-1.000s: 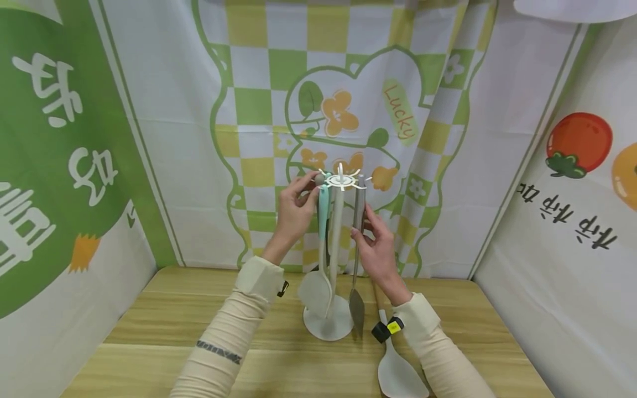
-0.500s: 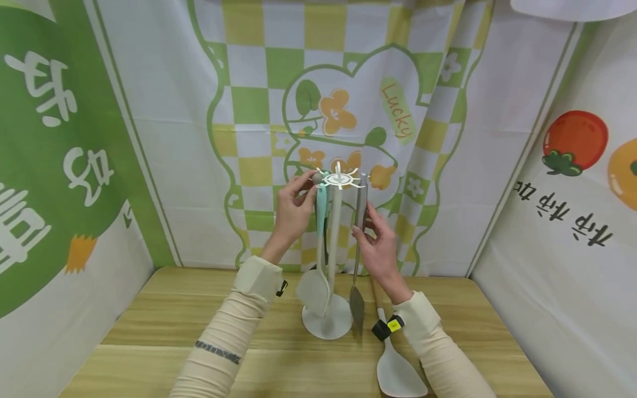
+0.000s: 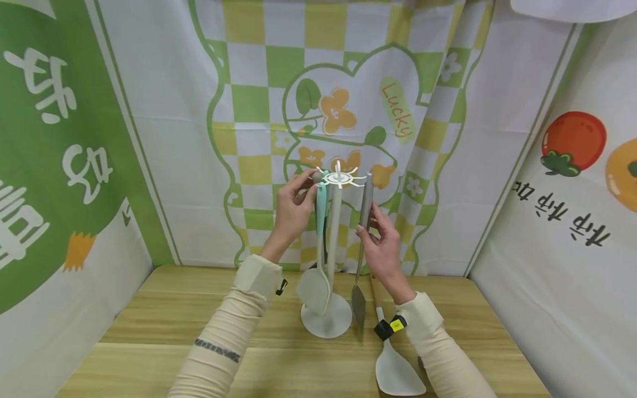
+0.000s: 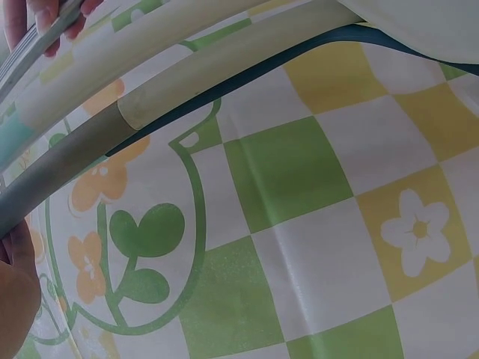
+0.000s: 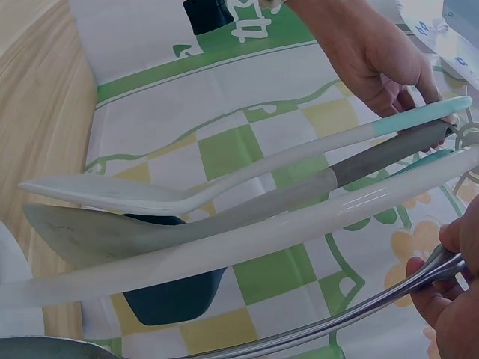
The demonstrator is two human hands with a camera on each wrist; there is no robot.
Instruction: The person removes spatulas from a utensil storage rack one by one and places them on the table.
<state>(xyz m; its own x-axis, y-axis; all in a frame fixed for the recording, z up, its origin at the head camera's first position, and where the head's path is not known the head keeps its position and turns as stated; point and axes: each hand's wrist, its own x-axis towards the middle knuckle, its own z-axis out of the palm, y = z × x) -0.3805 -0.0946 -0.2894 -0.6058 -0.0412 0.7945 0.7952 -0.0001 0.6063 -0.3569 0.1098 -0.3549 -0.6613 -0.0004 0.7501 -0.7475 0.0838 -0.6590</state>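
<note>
A white utensil rack (image 3: 334,237) with a ring of hooks at its top stands on a round base. My left hand (image 3: 292,209) pinches the top of a grey-handled spatula (image 5: 385,157) beside the hooks. In front of that handle hangs a mint-handled spatula (image 3: 321,213), its pale blade low by the pole. A dark teal utensil (image 5: 176,299) hangs behind them in the right wrist view. My right hand (image 3: 383,246) holds a metal spatula (image 3: 366,202) upright by its handle, blade down; its top end is just right of the hooks, with a gap showing between.
On the wooden table (image 3: 199,309), a white spatula with a wooden handle (image 3: 396,373) lies to the right of the rack, partly under my right forearm. A patterned cloth (image 3: 254,132) hangs behind the rack, with printed walls on both sides.
My right hand has moved slightly to the right with the metal spatula, whose top now stands apart from the hooks. My left hand keeps its place at the grey handle.
</note>
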